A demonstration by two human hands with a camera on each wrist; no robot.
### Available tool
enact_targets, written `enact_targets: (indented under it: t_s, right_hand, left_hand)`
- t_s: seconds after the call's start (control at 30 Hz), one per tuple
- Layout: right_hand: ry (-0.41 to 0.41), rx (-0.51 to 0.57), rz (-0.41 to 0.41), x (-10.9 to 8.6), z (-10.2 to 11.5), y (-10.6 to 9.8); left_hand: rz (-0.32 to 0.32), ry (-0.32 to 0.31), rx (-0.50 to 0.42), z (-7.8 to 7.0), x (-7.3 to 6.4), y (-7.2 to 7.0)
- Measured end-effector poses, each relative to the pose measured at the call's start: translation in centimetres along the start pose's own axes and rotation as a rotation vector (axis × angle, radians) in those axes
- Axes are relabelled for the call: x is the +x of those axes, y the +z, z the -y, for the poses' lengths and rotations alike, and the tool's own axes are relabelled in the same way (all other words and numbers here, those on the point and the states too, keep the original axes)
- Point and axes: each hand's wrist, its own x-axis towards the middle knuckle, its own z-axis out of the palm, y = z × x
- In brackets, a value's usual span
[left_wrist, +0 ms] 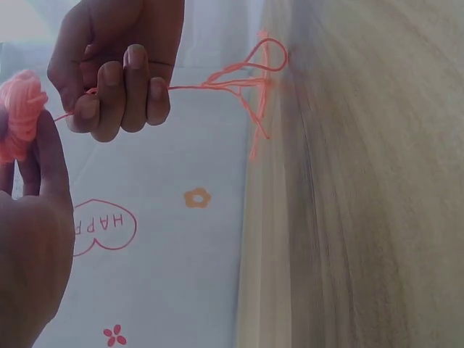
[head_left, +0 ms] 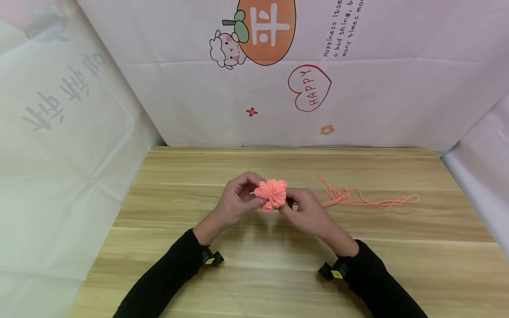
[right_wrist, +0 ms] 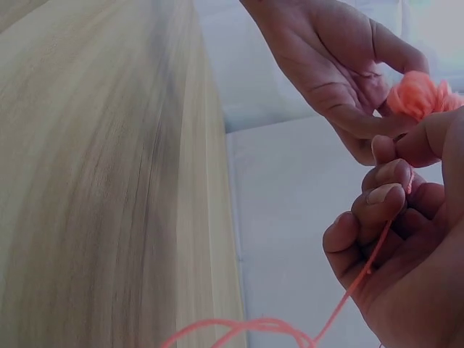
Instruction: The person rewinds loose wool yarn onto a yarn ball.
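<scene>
A small ball of coral-pink yarn (head_left: 271, 194) is held above the table by my left hand (head_left: 235, 201), its thumb and fingers gripping the ball's left side. Just right of the ball, my right hand (head_left: 308, 212) pinches the yarn strand (right_wrist: 375, 250) between thumb and curled fingers. In the left wrist view the strand runs from the ball (left_wrist: 23, 109) through the right hand (left_wrist: 119, 87) and out the other side. From there it leads to a loose tangle of yarn (head_left: 343, 196) on the table.
The wooden table (head_left: 254, 274) has a light grain. Behind it hangs a white printed cloth (head_left: 191, 101) that meets the table's far edge, and more white cloth (head_left: 51, 176) hangs at the left. Black wrist cameras (head_left: 212, 257) sit on both sleeves.
</scene>
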Motion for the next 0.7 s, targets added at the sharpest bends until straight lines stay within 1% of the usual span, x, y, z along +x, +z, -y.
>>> enact_targets:
  t_s: [0.03, 0.13, 0.27, 0.4, 0.47, 0.7]
  right_hand:
    - [0.004, 0.003, 0.002, 0.0, 0.0, 0.1]
    - [0.01, 0.016, 0.005, 0.1, 1.7, -0.1]
    - [0.017, 0.015, 0.0, 0.2, 3.9, -0.4]
    - [0.015, 0.012, -0.007, 0.1, 4.0, -0.3]
    - [0.008, 0.009, -0.009, 0.1, 4.1, -0.3]
    - [-0.035, -0.007, -0.048, 0.1, 4.0, -0.4]
  left_hand:
    - [-0.019, 0.001, 0.003, 0.0, 0.0, 0.0]
    - [-0.066, 0.006, 0.016, 0.2, 0.1, -0.2]
    - [-0.109, 0.006, 0.061, 0.4, 0.1, -0.4]
    - [-0.146, -0.004, 0.12, 0.2, 0.1, -0.3]
    - [-0.156, -0.004, 0.155, -0.1, 0.2, -0.1]
    - [-0.152, 0.004, 0.293, -1.5, 0.3, 0.9]
